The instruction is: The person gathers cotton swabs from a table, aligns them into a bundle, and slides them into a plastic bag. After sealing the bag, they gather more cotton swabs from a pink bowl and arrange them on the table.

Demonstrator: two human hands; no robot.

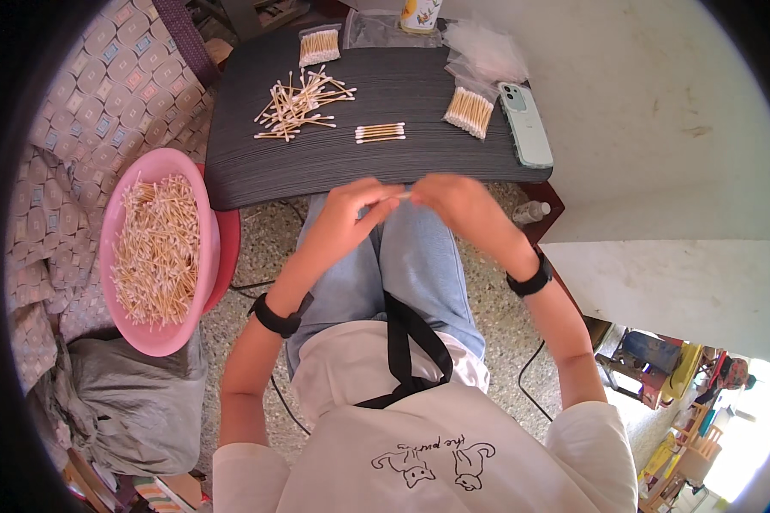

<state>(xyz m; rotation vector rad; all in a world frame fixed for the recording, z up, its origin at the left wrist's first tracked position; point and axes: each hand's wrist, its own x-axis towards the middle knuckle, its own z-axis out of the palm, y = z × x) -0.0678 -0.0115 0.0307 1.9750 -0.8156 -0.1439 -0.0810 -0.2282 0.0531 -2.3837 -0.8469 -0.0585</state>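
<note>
Just off the near edge of the dark table [342,175], my left hand [357,209] and my right hand [455,205] meet above my lap. Both are closed, their fingertips pinching a short, pale cotton swab [404,196]; the fingers hide most of it, so I cannot tell if there is more than one. Beyond them lies a small neat row of cotton swabs [380,132]. A loose heap of swabs [304,107] spreads to its left. At the right is a clear bag packed with swabs [469,111], and another filled bag [319,44] lies at the back.
A pink basin [210,256] full of loose swabs stands left of the table. A pale green phone [526,126] lies at the table's right edge. Empty clear bags [486,50] and a printed cup [420,14] are at the back. A small bottle [532,212] stands below right.
</note>
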